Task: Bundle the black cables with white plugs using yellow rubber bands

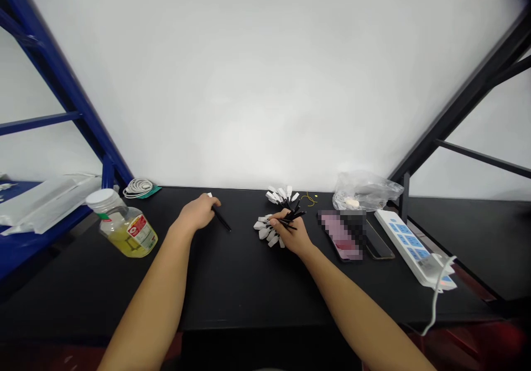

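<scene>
**A:** How many hands are on the worktop [232,288]?

**B:** Two, both the person's own. The left hand [199,212] is curled shut around one thin black stick [222,220], with a bit of white showing above the fingers at its far end.

**A:** And the right hand [291,231]?

**B:** Closed around a bunch of white-headed sticks [267,231]. About six white heads fan out to the left of the fingers, and black stems poke out up and to the right. They overlap, so I can't give an exact count.

**A:** Are there more of those?

**B:** Yes, one heap of white-headed sticks [282,195] lies just beyond the right hand, about seven heads, also overlapping. One thin yellow wire [309,198] sits beside it.

**A:** What's over to the right?

**B:** One clear plastic bag [365,191], one white power strip [410,246] with a white cable, and two phones side by side: one pixelated phone [342,235] and one dark phone [379,240].

**A:** And the left?

**B:** One plastic bottle [124,231] of yellow liquid with a white lid, one coil of white cable [138,188] on a green piece [152,192], and white packets [45,205] on a blue metal shelf [16,255].
</scene>
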### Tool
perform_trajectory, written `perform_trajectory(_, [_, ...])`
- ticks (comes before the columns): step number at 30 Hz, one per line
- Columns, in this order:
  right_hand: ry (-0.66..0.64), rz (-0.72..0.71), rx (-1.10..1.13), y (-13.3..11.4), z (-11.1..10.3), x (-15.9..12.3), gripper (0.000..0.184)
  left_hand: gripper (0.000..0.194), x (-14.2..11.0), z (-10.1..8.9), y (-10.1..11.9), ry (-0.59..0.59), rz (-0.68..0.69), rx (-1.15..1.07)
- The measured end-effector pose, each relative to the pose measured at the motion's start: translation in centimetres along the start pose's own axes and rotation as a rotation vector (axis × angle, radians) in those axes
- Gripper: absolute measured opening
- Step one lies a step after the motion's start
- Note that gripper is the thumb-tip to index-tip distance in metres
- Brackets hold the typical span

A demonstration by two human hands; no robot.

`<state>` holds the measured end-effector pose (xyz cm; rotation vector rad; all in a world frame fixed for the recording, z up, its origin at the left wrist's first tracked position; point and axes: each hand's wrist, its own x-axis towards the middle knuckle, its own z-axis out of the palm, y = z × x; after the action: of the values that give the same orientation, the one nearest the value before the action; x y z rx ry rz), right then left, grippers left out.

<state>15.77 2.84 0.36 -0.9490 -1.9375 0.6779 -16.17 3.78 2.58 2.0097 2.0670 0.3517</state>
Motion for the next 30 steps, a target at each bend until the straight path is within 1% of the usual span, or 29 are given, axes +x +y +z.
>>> perform_trajectory(1, [-0.008, -0.005, 0.004, 0.1, 0.0, 0.0, 0.039, 0.038, 0.2, 0.1, -0.8, -0.033, -0.063, 0.046])
perform_trajectory(2, [-0.017, -0.009, 0.009, 0.1, 0.0, 0.0, 0.038, 0.036, 0.3, 0.3, -1.3, -0.061, -0.096, 0.071])
perform_trajectory(3, [-0.022, -0.013, 0.013, 0.2, 0.0, 0.1, 0.037, 0.031, 0.5, 0.5, -1.5, -0.081, -0.101, 0.079])
perform_trajectory(5, [-0.027, -0.016, 0.017, 0.2, 0.1, 0.1, 0.037, 0.019, 0.7, 1.1, -1.3, -0.086, -0.05, 0.067])
perform_trajectory(7, [-0.031, -0.013, 0.017, 0.2, 0.1, 0.1, 0.038, 0.016, 0.9, 1.5, -0.7, -0.05, 0.009, 0.051])
perform_trajectory(10, [-0.04, -0.012, 0.021, 0.1, 0.1, 0.1, 0.035, 0.023, 1.2, 2.1, 0.0, 0.017, 0.039, 0.05])
perform_trajectory(15, [-0.044, -0.02, 0.025, 0.0, 0.0, 0.1, 0.033, 0.018, 1.5, 2.9, 0.3, 0.014, 0.075, 0.044])
perform_trajectory(18, [-0.048, -0.026, 0.015, 0.0, 0.0, 0.1, 0.034, 0.02, 1.4, 2.9, 0.6, 0.049, 0.088, 0.025])
perform_trajectory(20, [-0.047, -0.031, 0.009, -0.1, -0.1, 0.1, 0.033, 0.021, 1.2, 2.4, 1.1, 0.131, 0.1, -0.02])
perform_trajectory(23, [-0.041, -0.041, 0.003, -0.1, -0.1, 0.1, 0.031, 0.021, 0.5, 1.4, 2.6, 0.337, 0.151, -0.179])
perform_trajectory(24, [-0.038, -0.039, -0.001, -0.1, 0.0, 0.1, 0.03, 0.022, 0.2, 1.2, 3.5, 0.389, 0.174, -0.261])
perform_trajectory(25, [-0.035, -0.035, -0.009, -0.1, 0.0, 0.1, 0.03, 0.022, -0.2, 1.1, 4.5, 0.416, 0.196, -0.353])
perform_trajectory(26, [-0.031, -0.03, -0.018, -0.1, 0.0, 0.1, 0.03, 0.023, -0.6, 1.2, 5.6, 0.42, 0.212, -0.456])
perform_trajectory(27, [-0.029, -0.027, -0.028, 0.0, 0.0, 0.1, 0.031, 0.023, -1.1, 1.4, 6.8, 0.397, 0.229, -0.562])
perform_trajectory(30, [-0.047, -0.045, -0.036, 0.0, 0.0, 0.2, 0.033, 0.026, -2.3, 2.9, 10.2, 0.26, 0.291, -0.858])
